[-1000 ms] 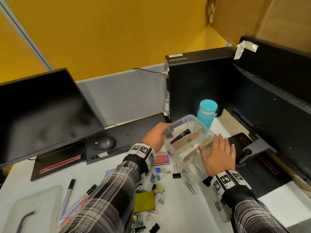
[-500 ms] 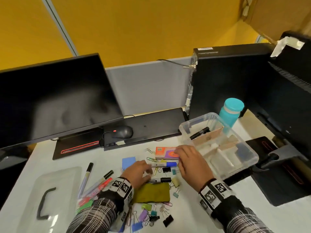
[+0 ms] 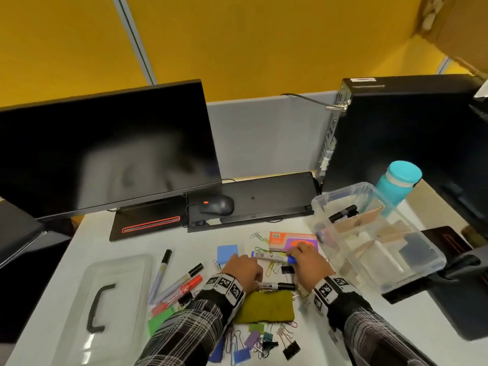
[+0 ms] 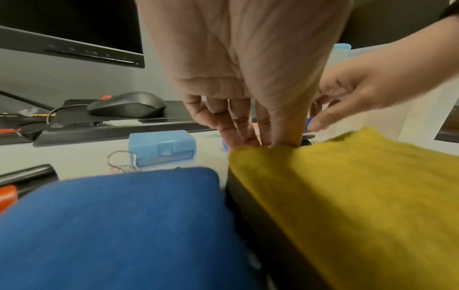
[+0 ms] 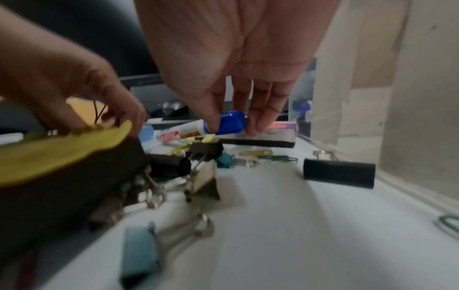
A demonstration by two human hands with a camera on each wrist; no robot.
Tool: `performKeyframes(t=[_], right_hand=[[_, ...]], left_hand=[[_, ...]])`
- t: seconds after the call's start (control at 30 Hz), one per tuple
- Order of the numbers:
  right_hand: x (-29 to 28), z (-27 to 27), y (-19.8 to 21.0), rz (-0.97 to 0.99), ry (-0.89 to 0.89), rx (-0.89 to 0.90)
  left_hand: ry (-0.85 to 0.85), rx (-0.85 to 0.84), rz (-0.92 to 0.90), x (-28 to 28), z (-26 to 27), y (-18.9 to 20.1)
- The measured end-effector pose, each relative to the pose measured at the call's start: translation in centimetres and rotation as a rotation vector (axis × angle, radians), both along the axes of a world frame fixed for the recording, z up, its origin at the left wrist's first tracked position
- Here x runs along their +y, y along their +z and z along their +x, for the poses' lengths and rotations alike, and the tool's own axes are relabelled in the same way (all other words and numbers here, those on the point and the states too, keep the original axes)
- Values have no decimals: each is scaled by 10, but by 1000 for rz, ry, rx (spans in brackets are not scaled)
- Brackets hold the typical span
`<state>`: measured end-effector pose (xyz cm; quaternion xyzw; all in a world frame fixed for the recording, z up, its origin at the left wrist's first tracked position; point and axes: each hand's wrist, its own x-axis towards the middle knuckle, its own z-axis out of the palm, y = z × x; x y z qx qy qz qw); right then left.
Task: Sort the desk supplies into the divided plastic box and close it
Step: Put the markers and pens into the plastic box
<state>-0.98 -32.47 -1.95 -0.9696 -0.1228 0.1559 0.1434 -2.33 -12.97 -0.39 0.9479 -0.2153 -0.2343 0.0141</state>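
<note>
Blue-capped marker [image 3: 273, 257] lies crosswise (cap rightward) in right hand [image 3: 307, 268]

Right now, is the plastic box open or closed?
Open: the plastic box has no lid on, and its lid lies on the desk far left.

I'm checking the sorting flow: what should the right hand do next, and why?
Probably lift the blue-capped marker to the box: the right hand already pinches its cap, and a black marker lies in the rear compartment.
</note>
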Motion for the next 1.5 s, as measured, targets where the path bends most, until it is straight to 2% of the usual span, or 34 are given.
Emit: performKeyframes(t=[0.1, 0.2, 0.3, 0.37, 0.47, 0.5, 0.6, 0.67, 0.8, 0.93, 1.13, 1.27, 1.5], right_hand=[[-6, -8, 6, 247, -141, -35], [-13, -16, 14, 544, -349, -15], [-18, -19, 23, 865, -484, 131], [-16, -22, 29, 1072, -528, 252], [-9, -25, 36, 1246, -561, 416], [-5, -26, 37, 1248, -539, 454], [12, -27, 41, 1110, -395, 455], [28, -29, 40, 1012, -305, 400], [59, -32, 34, 784, -115, 288], [86, -30, 29, 526, 85, 152], [103, -33, 16, 390, 189, 110], [108, -46, 21, 321, 257, 116], [173, -72, 24, -44, 738, 22]], left_hand=[[27, -27, -87, 7, 0, 0], [128, -20, -264, 22, 2, 11], [302, 5, -468, 47, 3, 25], [398, -30, -537, 68, 3, 30], [537, -103, -548, 103, 3, 34], [592, -126, -538, 115, 3, 34], [750, -160, -481, 149, -3, 29], [786, -151, -408, 165, -12, 22], [732, -64, -269, 183, -37, 10], [713, -17, -227, 181, -56, 2], [629, -31, -159, 175, -62, -10], [588, -26, -152, 174, -61, -13], [622, 25, -251, 182, -57, -10]])
